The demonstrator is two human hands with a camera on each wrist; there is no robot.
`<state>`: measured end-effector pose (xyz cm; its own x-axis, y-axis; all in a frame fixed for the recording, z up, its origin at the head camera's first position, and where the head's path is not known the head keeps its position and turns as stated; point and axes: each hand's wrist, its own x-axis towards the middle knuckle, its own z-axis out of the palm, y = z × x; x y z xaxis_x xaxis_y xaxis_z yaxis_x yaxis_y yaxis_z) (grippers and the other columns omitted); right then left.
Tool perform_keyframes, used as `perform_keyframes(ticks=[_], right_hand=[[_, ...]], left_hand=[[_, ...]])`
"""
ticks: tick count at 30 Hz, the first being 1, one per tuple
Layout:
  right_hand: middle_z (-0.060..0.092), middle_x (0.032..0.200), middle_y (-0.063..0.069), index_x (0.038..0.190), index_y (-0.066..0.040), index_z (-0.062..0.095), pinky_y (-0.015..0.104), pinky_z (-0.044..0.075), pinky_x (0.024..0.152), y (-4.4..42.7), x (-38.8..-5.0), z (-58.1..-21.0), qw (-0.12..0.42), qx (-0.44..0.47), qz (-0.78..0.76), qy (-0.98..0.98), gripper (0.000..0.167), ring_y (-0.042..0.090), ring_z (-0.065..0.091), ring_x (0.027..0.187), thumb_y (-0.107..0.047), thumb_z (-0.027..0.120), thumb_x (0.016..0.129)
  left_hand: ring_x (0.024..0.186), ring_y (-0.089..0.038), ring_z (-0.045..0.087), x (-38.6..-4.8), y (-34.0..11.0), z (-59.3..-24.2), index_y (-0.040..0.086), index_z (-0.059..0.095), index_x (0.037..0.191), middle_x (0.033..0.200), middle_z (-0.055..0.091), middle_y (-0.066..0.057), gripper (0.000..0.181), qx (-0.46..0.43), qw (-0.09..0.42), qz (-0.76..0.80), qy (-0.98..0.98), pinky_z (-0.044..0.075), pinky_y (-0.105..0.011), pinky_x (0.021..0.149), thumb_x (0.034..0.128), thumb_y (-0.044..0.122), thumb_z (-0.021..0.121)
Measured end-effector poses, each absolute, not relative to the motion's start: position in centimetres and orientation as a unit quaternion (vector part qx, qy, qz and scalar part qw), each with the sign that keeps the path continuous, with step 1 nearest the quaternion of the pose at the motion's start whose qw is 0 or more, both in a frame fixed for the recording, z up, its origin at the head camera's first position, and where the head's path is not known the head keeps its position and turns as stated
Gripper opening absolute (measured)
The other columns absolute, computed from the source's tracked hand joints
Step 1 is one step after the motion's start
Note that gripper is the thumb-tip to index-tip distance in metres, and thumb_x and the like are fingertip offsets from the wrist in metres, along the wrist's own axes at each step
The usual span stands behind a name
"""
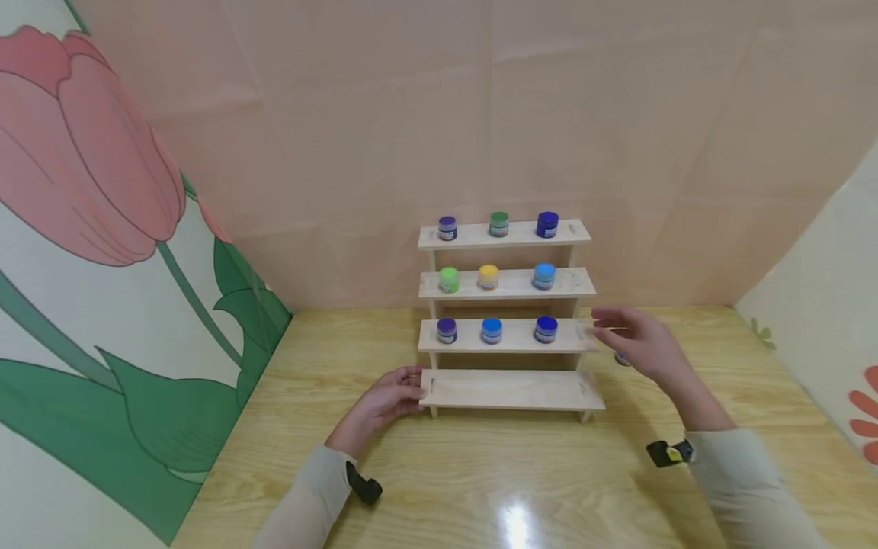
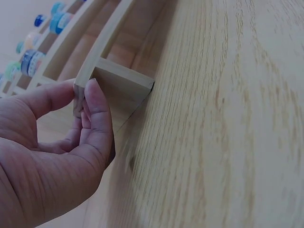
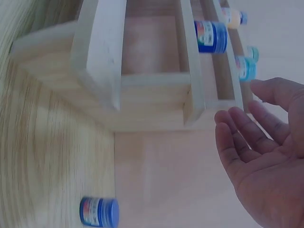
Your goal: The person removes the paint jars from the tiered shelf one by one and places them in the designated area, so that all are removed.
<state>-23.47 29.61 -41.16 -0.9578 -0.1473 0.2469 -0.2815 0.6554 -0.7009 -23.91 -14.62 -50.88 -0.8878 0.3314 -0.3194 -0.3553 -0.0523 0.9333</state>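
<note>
A pale wooden stepped rack (image 1: 513, 389) stands on the table with small paint jars on its upper three tiers. My left hand (image 1: 387, 398) pinches the left end of the bottom board; in the left wrist view the thumb and fingers (image 2: 97, 107) close round its edge. My right hand (image 1: 641, 347) hovers by the right end of the tier above, fingers loosely bent and holding nothing, as the right wrist view shows. A blue-lidded jar (image 3: 99, 212) lies or stands on the table right of the rack, mostly hidden behind the right hand in the head view.
The third tier up holds a light green jar (image 1: 449, 280), a yellow jar (image 1: 488, 277) and a light blue jar (image 1: 544, 276). Purple, green and dark blue jars top the rack. A pinkish sheet (image 1: 357, 152) hangs behind the wood-grain table (image 1: 439, 488); painted walls flank it.
</note>
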Motion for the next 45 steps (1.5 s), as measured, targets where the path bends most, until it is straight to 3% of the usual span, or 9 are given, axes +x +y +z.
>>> perform_keyframes(ticks=[4, 11, 14, 17, 19, 29, 36, 45], right_hand=[[0.065, 0.126, 0.023, 0.132, -0.001, 0.06, 0.023, 0.058, 0.082, 28.6, -23.5, -41.0, 0.082, 0.118, 0.408, -0.902, 0.041, 0.042, 0.065, 0.111, -0.027, 0.065, 0.101], [0.065, 0.125, 0.023, 0.13, 0.0, 0.061, 0.01, 0.051, 0.084, 27.1, -24.0, -41.2, 0.083, 0.144, 0.427, -0.889, 0.035, 0.04, 0.064, 0.114, -0.02, 0.064, 0.101], [0.066, 0.125, 0.022, 0.13, -0.001, 0.061, 0.026, 0.057, 0.09, 26.6, -24.2, -41.3, 0.077, 0.143, 0.426, -0.89, 0.035, 0.039, 0.063, 0.114, -0.021, 0.064, 0.101], [0.066, 0.125, 0.021, 0.13, -0.002, 0.061, 0.048, 0.055, 0.095, 26.2, -24.4, -41.4, 0.07, 0.141, 0.427, -0.891, 0.035, 0.038, 0.063, 0.115, -0.022, 0.064, 0.101], [0.065, 0.125, 0.021, 0.13, -0.002, 0.061, 0.053, 0.054, 0.095, 25.9, -24.5, -41.5, 0.067, 0.142, 0.427, -0.89, 0.035, 0.038, 0.063, 0.115, -0.022, 0.064, 0.102], [0.062, 0.132, 0.022, 0.134, -0.001, 0.057, 0.054, 0.053, 0.098, 24.6, -25.1, -41.6, 0.047, 0.146, 0.442, -0.884, 0.041, 0.041, 0.061, 0.12, -0.024, 0.064, 0.101], [0.058, 0.134, 0.026, 0.136, 0.003, 0.056, 0.053, 0.051, 0.1, 23.6, -25.3, -41.5, 0.034, 0.15, 0.456, -0.877, 0.043, 0.043, 0.06, 0.121, -0.016, 0.067, 0.099], [0.057, 0.132, 0.021, 0.138, -0.003, 0.056, 0.053, 0.052, 0.1, 22.9, -25.7, -41.9, 0.019, 0.126, 0.43, -0.894, 0.045, 0.04, 0.06, 0.12, -0.018, 0.069, 0.098]], left_hand=[[0.087, -0.018, 0.063, -23.9, -14.6, -50.9, -0.006, 0.04, 0.147, 0.111, 0.059, -0.01, 0.058, -0.014, 0.237, 0.724, 0.647, 0.057, -0.028, 0.071, 0.0928, -0.006, 0.062], [0.086, -0.017, 0.063, -23.9, -14.7, -51.0, -0.006, 0.039, 0.148, 0.112, 0.058, -0.01, 0.059, -0.006, 0.235, 0.726, 0.646, 0.057, -0.027, 0.071, 0.0931, -0.006, 0.061], [0.087, -0.017, 0.063, -23.9, -14.7, -51.1, -0.006, 0.038, 0.148, 0.113, 0.059, -0.01, 0.06, -0.004, 0.238, 0.726, 0.645, 0.057, -0.027, 0.071, 0.0932, -0.006, 0.061], [0.088, -0.018, 0.063, -23.9, -14.7, -51.1, -0.006, 0.038, 0.149, 0.114, 0.059, -0.011, 0.06, -0.004, 0.24, 0.725, 0.645, 0.057, -0.028, 0.072, 0.0933, -0.006, 0.061], [0.089, -0.018, 0.063, -23.9, -14.7, -51.1, -0.006, 0.038, 0.149, 0.115, 0.059, -0.012, 0.061, -0.004, 0.24, 0.725, 0.645, 0.057, -0.028, 0.073, 0.0931, -0.006, 0.061], [0.087, -0.017, 0.063, -23.9, -14.7, -50.9, -0.005, 0.038, 0.149, 0.114, 0.058, -0.011, 0.061, -0.01, 0.237, 0.728, 0.643, 0.058, -0.027, 0.071, 0.0926, -0.007, 0.061], [0.087, -0.017, 0.063, -23.9, -14.6, -51.0, -0.005, 0.037, 0.149, 0.114, 0.058, -0.01, 0.061, -0.009, 0.236, 0.73, 0.641, 0.058, -0.026, 0.07, 0.0932, -0.007, 0.06], [0.087, -0.017, 0.064, -23.9, -14.6, -51.1, -0.006, 0.037, 0.149, 0.113, 0.058, -0.01, 0.06, -0.005, 0.241, 0.731, 0.638, 0.058, -0.026, 0.071, 0.0934, -0.008, 0.06]])
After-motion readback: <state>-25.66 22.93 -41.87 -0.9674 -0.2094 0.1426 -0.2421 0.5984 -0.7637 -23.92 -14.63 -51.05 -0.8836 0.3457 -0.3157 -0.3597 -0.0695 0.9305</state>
